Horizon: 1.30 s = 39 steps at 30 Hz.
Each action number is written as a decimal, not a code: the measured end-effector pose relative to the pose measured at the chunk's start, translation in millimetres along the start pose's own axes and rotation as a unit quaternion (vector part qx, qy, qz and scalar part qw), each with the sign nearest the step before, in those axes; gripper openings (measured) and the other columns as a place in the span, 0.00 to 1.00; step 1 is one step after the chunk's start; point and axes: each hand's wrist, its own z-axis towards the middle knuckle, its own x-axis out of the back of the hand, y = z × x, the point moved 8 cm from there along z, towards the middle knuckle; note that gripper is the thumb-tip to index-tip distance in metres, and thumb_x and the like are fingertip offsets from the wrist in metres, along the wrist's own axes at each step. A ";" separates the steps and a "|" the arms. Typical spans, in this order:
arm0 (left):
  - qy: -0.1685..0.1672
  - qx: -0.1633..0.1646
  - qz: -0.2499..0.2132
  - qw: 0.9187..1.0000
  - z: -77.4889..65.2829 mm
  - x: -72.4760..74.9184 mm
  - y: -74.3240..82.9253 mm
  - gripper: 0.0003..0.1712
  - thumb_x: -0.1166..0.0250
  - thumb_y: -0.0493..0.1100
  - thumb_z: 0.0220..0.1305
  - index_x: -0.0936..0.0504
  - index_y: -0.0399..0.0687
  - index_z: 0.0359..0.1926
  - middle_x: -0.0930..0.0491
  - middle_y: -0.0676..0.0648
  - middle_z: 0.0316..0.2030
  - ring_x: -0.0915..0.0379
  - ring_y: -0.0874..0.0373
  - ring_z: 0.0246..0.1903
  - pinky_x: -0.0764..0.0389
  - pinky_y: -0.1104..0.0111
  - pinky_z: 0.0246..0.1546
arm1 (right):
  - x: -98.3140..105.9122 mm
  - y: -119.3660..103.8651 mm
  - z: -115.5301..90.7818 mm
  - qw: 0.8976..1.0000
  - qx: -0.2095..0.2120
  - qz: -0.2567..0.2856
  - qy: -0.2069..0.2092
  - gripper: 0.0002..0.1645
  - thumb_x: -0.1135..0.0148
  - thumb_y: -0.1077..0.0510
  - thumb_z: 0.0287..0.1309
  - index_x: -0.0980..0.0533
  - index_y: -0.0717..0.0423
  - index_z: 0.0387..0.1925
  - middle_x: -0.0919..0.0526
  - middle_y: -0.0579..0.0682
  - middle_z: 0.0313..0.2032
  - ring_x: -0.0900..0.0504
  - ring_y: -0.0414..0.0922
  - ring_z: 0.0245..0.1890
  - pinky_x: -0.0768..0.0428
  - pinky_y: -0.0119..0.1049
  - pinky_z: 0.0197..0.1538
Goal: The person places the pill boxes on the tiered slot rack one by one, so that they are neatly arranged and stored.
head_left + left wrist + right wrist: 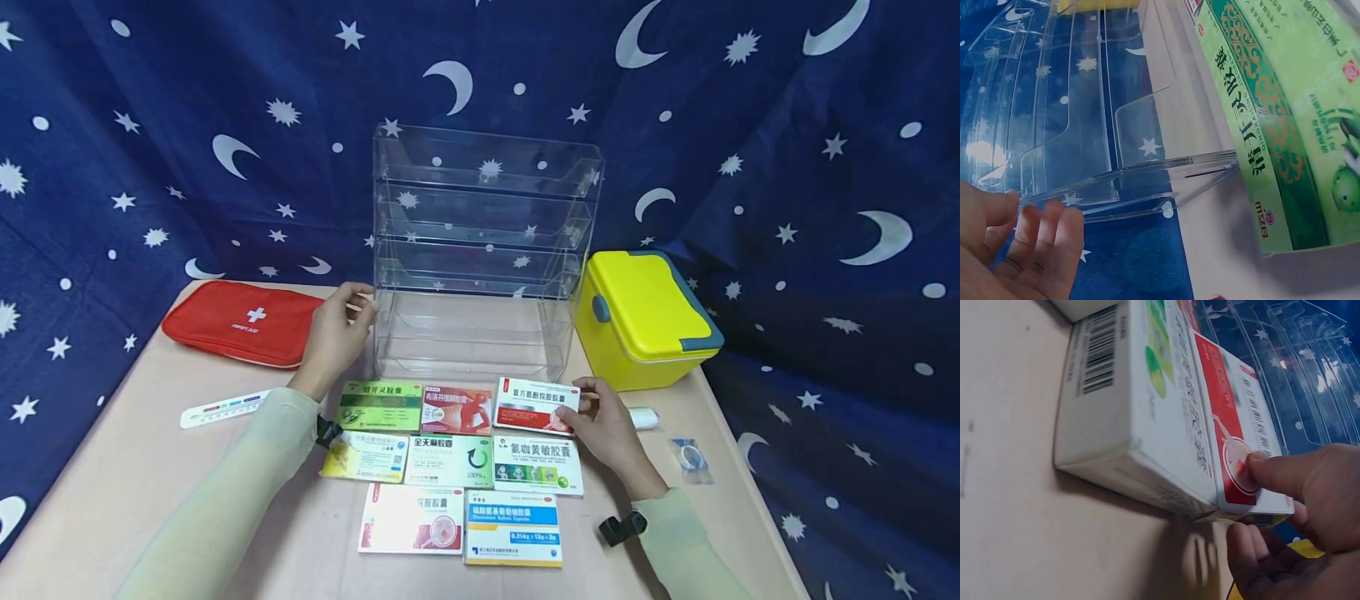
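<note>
The right hand [613,429] pinches the red-white box [528,402] at its right end, the left hand [334,337] the clear rack's [480,287] left edge; light pressure should avoid denting.

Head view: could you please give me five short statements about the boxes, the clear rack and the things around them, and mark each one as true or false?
1. The right grip holds a red-and-white box. True.
2. The left grip is at the left side of the clear rack. True.
3. A red case stands right of the clear rack. False: the yellow case stands there.
4. The green box is inside the clear rack. False: it lies on the table, in front of the rack.
5. The red pouch carries a white cross. True.
</note>
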 end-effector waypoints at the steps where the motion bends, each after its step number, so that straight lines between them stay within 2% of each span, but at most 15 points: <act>1: 0.000 0.001 0.001 1.000 0.2 0.2 0.1 0.14 0.36 0.36 0.72 0.21 0.39 0.56 0.19 0.42 0.38 0.20 0.47 0.35 0.19 0.71 0.28 | 0.9 -1.4 -1.2 1.000 0.009 0.000 0.005 0.34 0.25 0.58 0.58 0.32 0.57 0.62 0.22 0.55 0.48 0.23 0.50 0.42 0.22 0.39 0.42; 10: -0.004 0.005 0.004 1.000 0.4 0.3 -2.1 0.15 0.37 0.37 0.72 0.21 0.40 0.57 0.18 0.42 0.39 0.20 0.48 0.35 0.19 0.70 0.29 | 1.5 -2.1 -16.8 0.999 0.039 0.002 0.018 0.36 0.25 0.60 0.59 0.34 0.57 0.64 0.23 0.54 0.50 0.21 0.49 0.44 0.20 0.31 0.42; 16: -0.002 0.008 0.004 1.000 -0.5 1.8 -5.1 0.15 0.37 0.37 0.72 0.22 0.40 0.57 0.19 0.42 0.39 0.21 0.50 0.34 0.18 0.70 0.29 | 6.8 -5.5 -22.4 0.997 0.057 0.009 0.050 0.31 0.25 0.61 0.58 0.30 0.54 0.60 0.20 0.51 0.47 0.20 0.48 0.44 0.20 0.32 0.41; 22: -0.004 0.007 0.009 1.000 0.2 0.5 -3.8 0.15 0.37 0.38 0.73 0.22 0.39 0.57 0.18 0.42 0.39 0.21 0.50 0.34 0.18 0.69 0.29 | 26.1 -35.7 -18.0 0.989 0.120 0.039 0.078 0.25 0.26 0.63 0.59 0.25 0.53 0.56 0.18 0.48 0.44 0.20 0.45 0.43 0.21 0.37 0.39; 26: -0.006 0.007 0.012 1.000 0.9 -0.4 -2.8 0.16 0.37 0.38 0.73 0.22 0.38 0.57 0.18 0.42 0.39 0.21 0.50 0.34 0.18 0.68 0.29 | 41.4 -71.5 -3.5 0.983 0.145 0.059 0.092 0.23 0.27 0.61 0.61 0.24 0.51 0.56 0.18 0.45 0.46 0.20 0.43 0.44 0.24 0.36 0.36; 29: -0.004 0.006 0.011 1.000 1.2 -0.1 -3.2 0.15 0.37 0.38 0.73 0.22 0.39 0.57 0.18 0.42 0.39 0.20 0.50 0.34 0.18 0.69 0.29 | 51.5 -109.6 15.3 0.978 0.171 0.081 0.094 0.22 0.28 0.60 0.62 0.23 0.51 0.56 0.17 0.45 0.49 0.19 0.43 0.45 0.26 0.36 0.37; 35: -0.003 0.011 0.014 1.000 1.4 0.2 -4.6 0.15 0.36 0.39 0.73 0.22 0.40 0.57 0.18 0.42 0.39 0.20 0.50 0.34 0.18 0.67 0.29 | 73.3 -211.2 46.6 0.949 0.274 0.116 0.108 0.19 0.30 0.68 0.61 0.23 0.60 0.53 0.18 0.51 0.48 0.19 0.45 0.42 0.29 0.32 0.33; 39: -0.006 0.011 0.015 1.000 1.6 -0.6 -2.4 0.15 0.37 0.39 0.73 0.22 0.40 0.57 0.18 0.42 0.39 0.20 0.50 0.33 0.18 0.62 0.30 | 87.2 -274.1 62.8 0.937 0.301 0.124 0.122 0.18 0.33 0.70 0.63 0.24 0.65 0.54 0.19 0.55 0.48 0.19 0.49 0.44 0.23 0.31 0.39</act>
